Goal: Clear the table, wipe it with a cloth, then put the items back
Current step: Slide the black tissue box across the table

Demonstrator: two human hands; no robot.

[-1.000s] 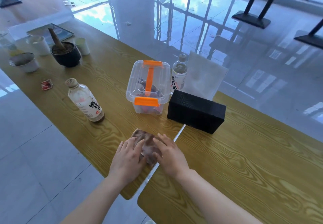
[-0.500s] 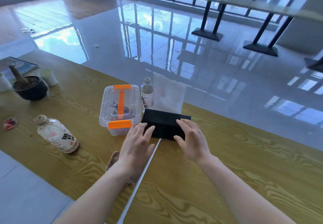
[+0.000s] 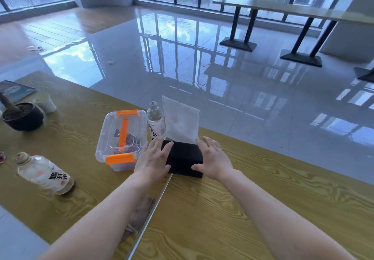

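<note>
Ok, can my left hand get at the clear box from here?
Probably yes. The left hand rests on the left end of the black box, and the clear box stands right beside it with nothing between.

1. The box [image 3: 185, 158] sits on the table [image 3: 263, 199], over the gap [image 3: 159, 196] that runs from near to far.
2. The left hand [image 3: 151, 158] lies on the left end of the box. The right hand [image 3: 214, 162] lies on its right end.
3. The tub [image 3: 121, 138] is just left of the box.
4. The far bottle [image 3: 155, 122] stands behind the box, beside the tub's far right corner.
5. The sheet [image 3: 180, 122] stands up just right of that bottle, behind the box.
6. The near bottle [image 3: 43, 172] is left of the tub and nearer.
7. The cloth [image 3: 141, 213] lies under the left forearm, just left of the gap.
8. The pot [image 3: 22, 115] is at the far left. The cup [image 3: 47, 102] is just right of it, and the book [image 3: 14, 90] lies behind it.
</note>
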